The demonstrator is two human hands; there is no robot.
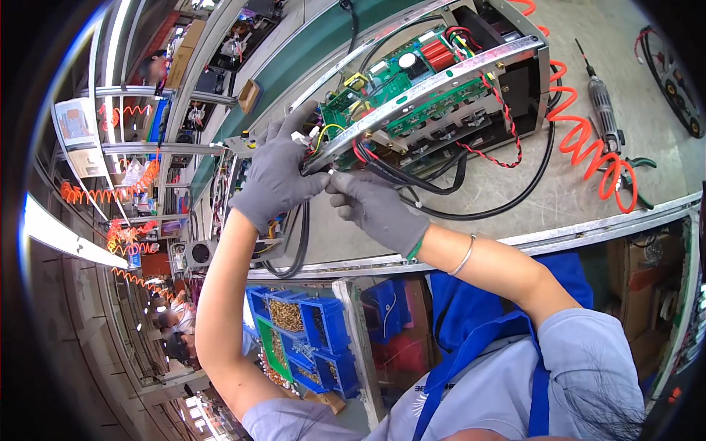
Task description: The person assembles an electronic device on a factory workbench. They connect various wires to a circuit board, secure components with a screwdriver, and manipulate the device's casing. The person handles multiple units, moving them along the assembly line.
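A long metal chassis (448,73) lies open on the bench, a green circuit board (401,84) and wires showing inside. At its left end, my left hand (272,176), in a grey glove, has its fingers spread beside white connectors (300,138) and a yellow-green wire (323,134). The left thumb stretches toward my right fingertips. My right hand (382,213), also gloved in grey, is closed in a pinch at a tiny white piece (331,172) just below the chassis edge; its kind is too small to tell. Black cables (434,187) run beside the right hand.
To the right are a power screwdriver (603,110), a coiled orange air hose (581,140), green-handled pliers (641,163) and a black looped cable (673,92). Blue bins of small hardware (323,323) stand below the bench edge (515,246). Another unit with cables (220,195) sits left.
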